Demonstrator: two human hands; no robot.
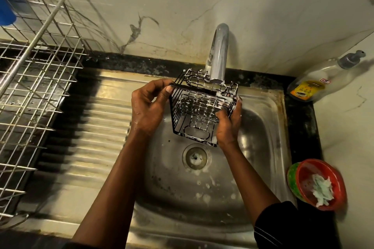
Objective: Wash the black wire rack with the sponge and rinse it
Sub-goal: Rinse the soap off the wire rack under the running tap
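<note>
- Fingers first: the left hand's fingers (162,92) curl over the top left rim of the black wire rack, a box-shaped basket of thin metal rods flecked with white suds (199,111); we see the thumb pressed on the rim's flat black strip, so that left hand (146,107) is clenched on the rack.
- The right hand's fingers (223,113) wrap the rack's right wall from outside, fingertips hooked between the wires; the right hand (229,125) grasps it too.
- Between the two sets of fingers we see the rack held tilted, its open mouth turned toward us, above the basin of the stainless steel sink (263,127).
- Just beyond the fingers, the curved chrome tap (217,54) ends right over the rack's far rim; whether water is running we cannot tell.
- Below the fingers lies the round drain (195,157), with foam specks scattered about the basin floor.
- Left of the left fingers we see the sink's ribbed draining board (97,127), and past it a silver wire dish rack (30,87).
- Right of the right fingers, well apart, a clear plastic pump bottle with a yellow label (315,81) stands in the corner; nearer us a red and green round bowl (319,184) holds a pale crumpled scrap, which we cannot identify.
</note>
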